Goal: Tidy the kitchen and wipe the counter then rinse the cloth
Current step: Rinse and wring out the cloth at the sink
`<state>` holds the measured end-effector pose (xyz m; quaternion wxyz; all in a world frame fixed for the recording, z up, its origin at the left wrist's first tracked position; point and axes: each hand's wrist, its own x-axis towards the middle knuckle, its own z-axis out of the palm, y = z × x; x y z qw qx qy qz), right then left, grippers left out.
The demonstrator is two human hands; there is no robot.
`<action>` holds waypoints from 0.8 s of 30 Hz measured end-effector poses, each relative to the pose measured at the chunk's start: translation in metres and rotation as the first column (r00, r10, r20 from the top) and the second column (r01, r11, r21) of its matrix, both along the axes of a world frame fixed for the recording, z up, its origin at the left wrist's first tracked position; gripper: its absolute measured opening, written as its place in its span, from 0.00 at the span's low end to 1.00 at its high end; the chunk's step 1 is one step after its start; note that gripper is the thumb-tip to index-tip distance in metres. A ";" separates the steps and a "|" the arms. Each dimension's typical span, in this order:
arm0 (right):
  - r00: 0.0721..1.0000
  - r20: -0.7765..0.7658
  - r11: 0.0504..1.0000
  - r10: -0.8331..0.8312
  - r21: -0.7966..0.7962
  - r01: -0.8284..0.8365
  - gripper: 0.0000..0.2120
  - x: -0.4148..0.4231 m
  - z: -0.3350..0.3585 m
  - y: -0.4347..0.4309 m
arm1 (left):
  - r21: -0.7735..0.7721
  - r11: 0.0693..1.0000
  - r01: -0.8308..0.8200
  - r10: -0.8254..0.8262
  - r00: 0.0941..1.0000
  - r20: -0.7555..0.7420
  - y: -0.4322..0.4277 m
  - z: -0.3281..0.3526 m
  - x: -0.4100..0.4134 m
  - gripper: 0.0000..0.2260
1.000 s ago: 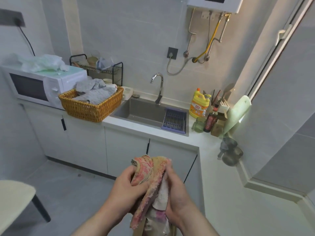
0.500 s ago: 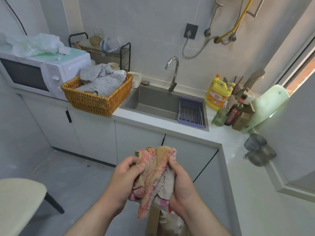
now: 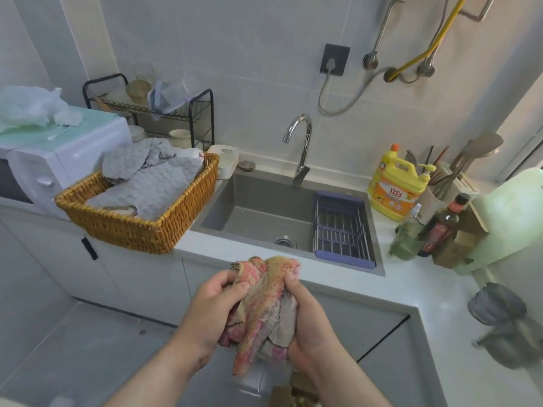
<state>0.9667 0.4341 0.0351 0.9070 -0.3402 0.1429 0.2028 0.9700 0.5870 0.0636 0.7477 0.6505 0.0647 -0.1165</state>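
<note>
Both the left hand [image 3: 211, 314] and right hand [image 3: 308, 324] grip the bunched pink-and-tan terry cloth [image 3: 261, 306] at lower centre; the grey steel sink [image 3: 258, 212] lies directly above in the frame, the cloth's long axis hanging downward.

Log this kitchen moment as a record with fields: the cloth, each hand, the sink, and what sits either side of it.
cloth: pink and tan, bunched, held short of the sink
left hand: grips its left side
right hand: grips its right side
sink: grey, purple drain rack at its right end
faucet: no water visible
left of sink: wicker basket of grey cloths, microwave
right of sink: yellow detergent jug
</note>
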 end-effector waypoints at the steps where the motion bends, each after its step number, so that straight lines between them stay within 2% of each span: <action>1: 1.000 0.011 1.000 -0.004 -0.008 0.004 0.26 0.013 0.005 -0.003 | -0.012 1.000 0.004 -0.004 1.000 -0.006 -0.002 0.001 0.014 0.13; 2: 1.000 0.017 1.000 -0.015 -0.027 0.015 0.25 0.025 0.010 -0.005 | -0.012 1.000 0.009 -0.009 1.000 -0.002 -0.003 0.002 0.027 0.13; 5: 0.999 0.026 0.999 -0.023 -0.043 0.025 0.25 0.058 0.017 -0.010 | -0.006 1.000 -0.013 0.013 1.000 0.013 -0.009 0.006 0.060 0.04; 7: 0.999 0.016 0.999 -0.036 -0.037 0.036 0.24 0.079 0.016 -0.013 | 0.001 1.000 -0.009 0.009 1.000 0.000 -0.011 0.007 0.081 0.04; 9: 0.998 0.023 0.998 -0.051 -0.042 0.052 0.24 0.099 0.014 -0.016 | -0.008 1.000 0.026 -0.027 0.999 -0.018 -0.010 0.007 0.101 0.09; 12: 0.998 0.035 0.996 -0.051 -0.065 0.053 0.26 0.128 0.013 -0.014 | 0.007 0.999 0.042 -0.042 0.999 -0.028 -0.010 0.011 0.131 0.06; 13: 0.998 0.034 0.994 -0.057 -0.089 0.060 0.27 0.135 0.014 -0.013 | 0.013 0.999 0.052 -0.052 0.998 -0.036 -0.010 0.013 0.137 0.06; 16: 0.989 0.059 0.981 -0.135 -0.130 0.142 0.33 0.167 0.011 -0.005 | 0.023 0.986 0.167 -0.163 0.980 -0.112 -0.009 0.013 0.173 0.18; 19: 0.968 0.009 0.958 -0.253 -0.140 0.251 0.28 0.200 0.012 0.005 | -0.045 0.975 0.217 -0.221 0.952 -0.211 -0.006 0.009 0.216 0.13; 22: 0.973 0.014 0.956 -0.228 -0.188 0.227 0.15 0.230 0.020 0.009 | -0.077 0.976 0.205 -0.218 0.945 -0.244 -0.003 0.005 0.258 0.08; 24: 0.970 -0.004 0.944 -0.245 -0.229 0.237 0.14 0.252 0.023 0.014 | -0.060 0.978 0.202 -0.211 0.945 -0.251 -0.002 0.002 0.284 0.07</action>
